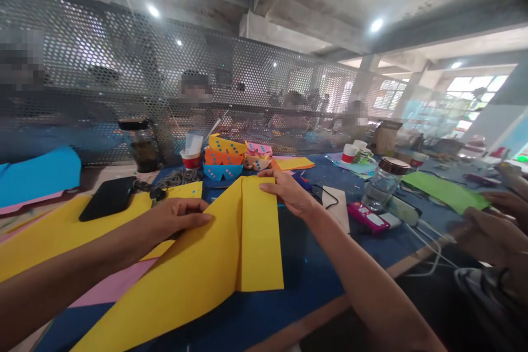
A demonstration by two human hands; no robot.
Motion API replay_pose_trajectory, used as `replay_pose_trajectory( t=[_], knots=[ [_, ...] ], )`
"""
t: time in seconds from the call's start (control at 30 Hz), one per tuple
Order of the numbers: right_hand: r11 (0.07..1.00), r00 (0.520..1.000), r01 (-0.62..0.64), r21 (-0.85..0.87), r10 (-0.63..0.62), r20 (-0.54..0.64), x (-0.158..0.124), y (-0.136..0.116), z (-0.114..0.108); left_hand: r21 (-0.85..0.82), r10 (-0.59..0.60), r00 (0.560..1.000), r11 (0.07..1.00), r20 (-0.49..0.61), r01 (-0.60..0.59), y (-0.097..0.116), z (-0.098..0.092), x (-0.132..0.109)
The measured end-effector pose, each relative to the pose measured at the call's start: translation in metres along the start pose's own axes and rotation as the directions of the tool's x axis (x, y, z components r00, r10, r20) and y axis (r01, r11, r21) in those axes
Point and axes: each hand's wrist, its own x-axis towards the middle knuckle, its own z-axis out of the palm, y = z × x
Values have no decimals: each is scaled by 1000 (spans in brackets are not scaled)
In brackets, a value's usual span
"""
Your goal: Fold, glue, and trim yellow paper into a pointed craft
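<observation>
A large sheet of yellow paper (198,269) spans the space between my hands, with a folded strip along its right side. My left hand (177,219) pinches the sheet's upper left edge between thumb and fingers. At the top right corner, my right hand (284,190) grips the folded strip, thumb and fingers closed on it. The sheet's lower left part bows up from the blue table mat (313,269). Under my left arm lie a pink sheet (111,286) and another yellow sheet (45,236), on which a black phone (108,198) rests.
Behind the sheet stand stacked paper crowns (224,159) and a red-and-white cup (191,158). To the right are a glass jar (383,184), a pink packet (368,217) and white cables. A co-worker's hands (490,225) hold green paper (445,191). A perforated metal screen (239,82) closes the back.
</observation>
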Motion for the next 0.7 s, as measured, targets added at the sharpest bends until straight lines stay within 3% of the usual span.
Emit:
replay_pose_trajectory(
  t=[0.13, 0.3, 0.5, 0.7],
  knots=[
    [997, 997, 48, -57, -51, -54, 2, 3, 2, -220, -107, 992, 968, 72, 120, -1, -3, -14],
    [980, 997, 53, -190, -62, -38, 0, 15, 10, -101, -183, 962, 973, 202, 206, -18, -9, -19],
    [966, 995, 63, -252, -41, 92, -7, 20, 30, -133, -115, 992, 984, 50, 121, -31, 11, 11],
    [957, 970, 70, -282, 1, 243, -9, 19, 29, -179, -115, 993, 977, 33, 119, -34, 37, 43]
  ],
)
